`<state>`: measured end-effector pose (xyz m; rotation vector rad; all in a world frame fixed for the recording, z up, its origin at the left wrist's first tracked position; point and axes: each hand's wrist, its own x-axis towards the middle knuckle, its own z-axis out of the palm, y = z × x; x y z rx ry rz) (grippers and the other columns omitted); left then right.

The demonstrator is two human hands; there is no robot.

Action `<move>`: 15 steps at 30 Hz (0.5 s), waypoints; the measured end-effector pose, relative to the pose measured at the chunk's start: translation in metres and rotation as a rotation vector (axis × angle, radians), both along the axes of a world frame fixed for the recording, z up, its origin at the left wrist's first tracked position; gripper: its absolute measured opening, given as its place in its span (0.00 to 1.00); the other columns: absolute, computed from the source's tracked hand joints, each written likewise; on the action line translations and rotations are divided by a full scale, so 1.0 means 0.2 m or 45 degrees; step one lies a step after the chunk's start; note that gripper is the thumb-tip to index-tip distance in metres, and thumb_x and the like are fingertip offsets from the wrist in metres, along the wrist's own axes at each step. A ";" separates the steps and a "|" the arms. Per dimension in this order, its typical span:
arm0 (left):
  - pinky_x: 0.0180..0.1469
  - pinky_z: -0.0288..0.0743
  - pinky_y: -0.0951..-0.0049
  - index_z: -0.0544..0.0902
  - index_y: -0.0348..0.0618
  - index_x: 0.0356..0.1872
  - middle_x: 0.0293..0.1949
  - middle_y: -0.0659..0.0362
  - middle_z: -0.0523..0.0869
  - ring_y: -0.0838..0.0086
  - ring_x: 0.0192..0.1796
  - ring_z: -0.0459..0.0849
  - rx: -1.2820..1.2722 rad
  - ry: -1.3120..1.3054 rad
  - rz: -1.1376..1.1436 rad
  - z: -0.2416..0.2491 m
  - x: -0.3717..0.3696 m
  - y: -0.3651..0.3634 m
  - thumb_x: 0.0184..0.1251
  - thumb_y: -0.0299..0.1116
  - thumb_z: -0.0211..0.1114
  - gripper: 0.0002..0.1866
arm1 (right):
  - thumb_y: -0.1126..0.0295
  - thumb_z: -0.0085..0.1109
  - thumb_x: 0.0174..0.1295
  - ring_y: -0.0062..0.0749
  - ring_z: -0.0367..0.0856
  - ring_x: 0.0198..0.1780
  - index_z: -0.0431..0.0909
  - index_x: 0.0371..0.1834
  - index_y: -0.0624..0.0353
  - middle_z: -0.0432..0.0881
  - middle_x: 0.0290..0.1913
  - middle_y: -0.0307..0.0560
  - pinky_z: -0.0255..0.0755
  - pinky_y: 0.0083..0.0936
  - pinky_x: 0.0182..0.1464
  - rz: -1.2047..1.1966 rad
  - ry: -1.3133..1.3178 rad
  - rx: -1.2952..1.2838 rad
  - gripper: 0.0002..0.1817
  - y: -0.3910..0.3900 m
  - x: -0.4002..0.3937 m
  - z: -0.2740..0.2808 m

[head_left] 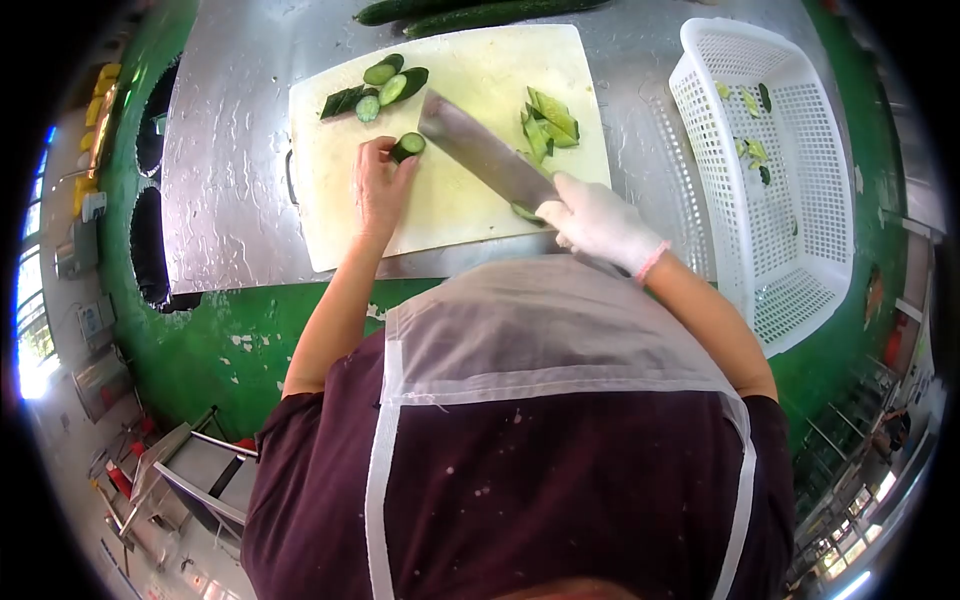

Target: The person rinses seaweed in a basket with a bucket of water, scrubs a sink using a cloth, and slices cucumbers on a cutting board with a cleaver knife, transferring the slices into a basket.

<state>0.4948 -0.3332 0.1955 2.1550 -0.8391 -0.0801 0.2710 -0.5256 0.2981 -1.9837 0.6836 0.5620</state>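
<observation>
My bare left hand rests on the white cutting board, its fingers closed round a short cucumber piece with the cut face showing. In my right hand, which wears a white glove, is the handle of a broad cleaver. The blade points up and left across the board, its tip close to the cucumber piece. Several cut cucumber chunks lie at the board's upper left. Thin green slices are heaped to the right of the blade, and another slice shows partly beneath it near my right hand.
Whole cucumbers lie beyond the board on the wet metal table. At the right stands a white perforated basket with a few green scraps inside. A metal-framed chair is at the lower left.
</observation>
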 end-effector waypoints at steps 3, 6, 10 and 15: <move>0.50 0.77 0.64 0.80 0.42 0.48 0.43 0.54 0.83 0.60 0.47 0.82 -0.064 0.311 -0.242 -0.03 -0.05 -0.04 0.55 0.29 0.74 0.19 | 0.61 0.50 0.71 0.27 0.80 0.26 0.69 0.51 0.66 0.80 0.30 0.49 0.77 0.26 0.27 -0.211 -0.062 0.026 0.18 -0.08 0.00 -0.07; 0.50 0.79 0.66 0.82 0.42 0.45 0.44 0.56 0.86 0.61 0.48 0.83 -0.192 0.027 -0.773 0.00 -0.19 -0.15 0.54 0.26 0.72 0.16 | 0.59 0.47 0.71 0.37 0.83 0.28 0.70 0.50 0.64 0.81 0.29 0.53 0.77 0.35 0.30 -0.194 -0.076 -0.176 0.18 -0.09 -0.01 -0.02; 0.50 0.78 0.65 0.85 0.41 0.43 0.47 0.58 0.85 0.61 0.47 0.82 -0.240 -0.294 -0.766 0.05 -0.33 -0.23 0.54 0.23 0.70 0.14 | 0.56 0.44 0.72 0.58 0.83 0.35 0.69 0.46 0.60 0.83 0.32 0.61 0.74 0.50 0.37 0.139 -0.024 -0.618 0.17 -0.03 -0.06 0.06; 0.47 0.79 0.67 0.85 0.40 0.41 0.44 0.59 0.85 0.62 0.46 0.82 -0.300 -0.451 -0.722 0.03 -0.38 -0.23 0.51 0.21 0.69 0.13 | 0.60 0.44 0.74 0.57 0.83 0.35 0.68 0.44 0.58 0.83 0.33 0.58 0.73 0.50 0.34 0.229 -0.029 -0.642 0.12 0.02 -0.13 0.12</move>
